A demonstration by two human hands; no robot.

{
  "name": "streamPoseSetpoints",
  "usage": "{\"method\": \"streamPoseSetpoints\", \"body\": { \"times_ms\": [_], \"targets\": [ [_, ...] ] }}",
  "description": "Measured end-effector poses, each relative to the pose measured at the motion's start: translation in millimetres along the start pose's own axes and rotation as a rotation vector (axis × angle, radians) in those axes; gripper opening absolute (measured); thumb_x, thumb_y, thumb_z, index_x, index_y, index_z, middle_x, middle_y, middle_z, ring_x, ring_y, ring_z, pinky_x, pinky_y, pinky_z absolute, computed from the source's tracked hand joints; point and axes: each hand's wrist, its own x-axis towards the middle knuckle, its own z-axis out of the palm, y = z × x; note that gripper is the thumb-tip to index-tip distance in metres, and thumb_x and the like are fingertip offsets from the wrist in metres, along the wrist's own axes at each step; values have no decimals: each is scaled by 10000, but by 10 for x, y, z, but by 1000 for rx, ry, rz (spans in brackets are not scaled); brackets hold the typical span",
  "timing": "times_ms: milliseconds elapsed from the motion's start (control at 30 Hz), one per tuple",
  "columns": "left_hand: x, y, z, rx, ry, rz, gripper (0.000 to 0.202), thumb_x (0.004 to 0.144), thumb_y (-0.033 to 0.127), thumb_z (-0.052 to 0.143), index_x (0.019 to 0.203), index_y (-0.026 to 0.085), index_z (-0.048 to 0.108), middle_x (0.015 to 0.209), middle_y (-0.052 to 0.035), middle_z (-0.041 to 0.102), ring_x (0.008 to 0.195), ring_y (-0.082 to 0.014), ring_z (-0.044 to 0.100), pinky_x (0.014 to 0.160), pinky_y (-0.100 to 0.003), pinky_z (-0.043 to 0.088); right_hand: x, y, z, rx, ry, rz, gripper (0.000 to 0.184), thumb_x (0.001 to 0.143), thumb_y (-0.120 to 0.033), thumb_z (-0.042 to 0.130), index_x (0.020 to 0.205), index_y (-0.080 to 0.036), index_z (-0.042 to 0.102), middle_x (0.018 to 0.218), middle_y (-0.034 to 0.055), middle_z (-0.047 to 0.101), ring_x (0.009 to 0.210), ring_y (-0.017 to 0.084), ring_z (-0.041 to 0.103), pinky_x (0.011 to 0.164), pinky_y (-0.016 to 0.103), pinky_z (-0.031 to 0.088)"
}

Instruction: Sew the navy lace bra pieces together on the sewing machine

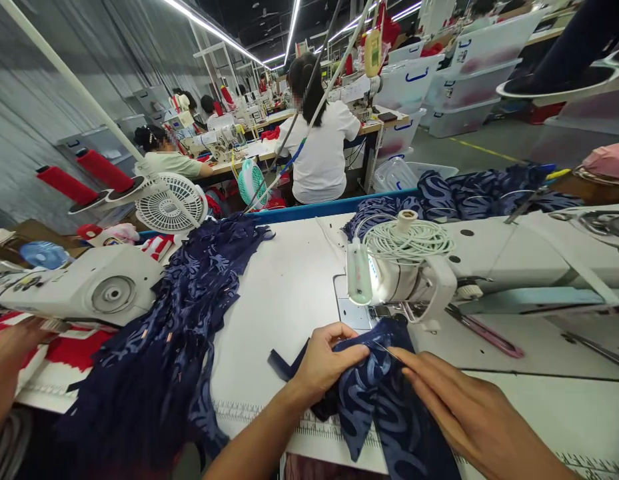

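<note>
Spilling to the left of the sewing machine (pixel 399 277), a heap of navy fabric (pixel 189 287) is showing limp, matte cloth broken by glossier swirls. Just in front of the machine, the left hand (pixel 329 357) is pinching the upper part of a navy cloth (pixel 364 393), its grip closed between thumb and fingers. That cloth is lying in front of the machine's needle end, its long axis running toward the person, its soft, pointed folds covering part of a ruler (pixel 244 411) on the smooth white worktop (pixel 284 267). In front and slightly right of the needle end, the right hand (pixel 449 393) is holding a slim metal tool (pixel 388 349) in closed fingertips, the shaft slanting leftward onto the cloth; the left hand is sitting nearer its pinched part. Under the machine's arm, a slender pink tool (pixel 489 333) is lying.
</note>
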Motion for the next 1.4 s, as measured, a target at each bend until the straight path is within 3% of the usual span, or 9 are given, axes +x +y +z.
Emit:
{"method": "streamPoseSetpoints", "body": {
  "times_ms": [67, 167, 533, 833, 967, 1100, 1233, 1333, 1400],
  "targets": [
    [-1, 2, 4, 12, -5, 21, 226, 745, 309, 782, 801, 143, 640, 785, 4, 608, 741, -117, 525, 704, -220, 400, -28, -67, 163, 115, -13, -8, 358, 1027, -187, 362, 1267, -182, 628, 1068, 51, 741, 803, 128, 696, 579, 201, 546],
    [-4, 8, 8, 27, -12, 34, 214, 757, 304, 771, 803, 142, 639, 793, -1, 602, 752, -121, 519, 719, -226, 400, -44, -78, 274, 96, -27, 1, 368, 1007, -150, 384, 1289, -174, 618, 1004, 71, 736, 678, 124, 661, 486, 224, 467],
    [-7, -1, 7, 33, -15, 30, 236, 754, 346, 780, 794, 151, 653, 794, -14, 622, 761, -136, 543, 727, -235, 416, -75, -81, 313, 82, -20, -43, 387, 986, -145, 401, 1283, -199, 643, 1102, 94, 732, 855, 169, 685, 591, 230, 528],
    [-4, 5, 14, 37, -16, 35, 268, 744, 368, 799, 776, 146, 652, 779, -14, 625, 756, -137, 544, 728, -241, 419, -75, -78, 287, 105, -61, -9, 398, 988, -136, 387, 1277, -219, 648, 1017, 73, 732, 725, 139, 664, 521, 217, 501],
    [-5, 2, 14, 52, -16, 37, 267, 756, 370, 791, 772, 147, 645, 783, -14, 623, 760, -138, 539, 731, -243, 415, -16, -124, 268, -25, 4, -116, 357, 942, -41, 423, 1130, -161, 702, 1118, 94, 732, 844, 168, 690, 547, 243, 518],
    [-11, 17, 12, 31, -37, 22, 311, 751, 416, 802, 779, 145, 653, 775, -11, 621, 751, -134, 537, 726, -237, 412, 51, -187, 270, -113, 88, -126, 320, 929, 10, 422, 1001, -127, 702, 1055, 87, 754, 848, 184, 702, 546, 267, 523],
    [-23, 50, 33, -34, -33, -32, 408, 788, 538, 742, 777, 142, 646, 708, 11, 549, 674, -109, 460, 646, -224, 367, 53, -225, 330, -123, 142, -111, 286, 930, 24, 434, 1004, -119, 671, 1045, 86, 758, 865, 196, 709, 612, 277, 537],
    [-22, 49, 70, -79, -44, -95, 481, 781, 611, 710, 712, 148, 600, 637, 38, 437, 611, -92, 351, 575, -226, 284, 41, -251, 393, -68, 166, -20, 244, 971, -43, 435, 1077, -114, 643, 995, 88, 754, 876, 180, 709, 651, 255, 537],
    [-18, 31, 94, -37, -60, -62, 487, 780, 607, 711, 678, 149, 582, 637, 36, 420, 624, -96, 340, 587, -233, 281, 50, -268, 421, -57, 178, 23, 255, 992, -74, 403, 1095, -115, 631, 955, 89, 745, 870, 173, 707, 671, 246, 534]
  ]
}}
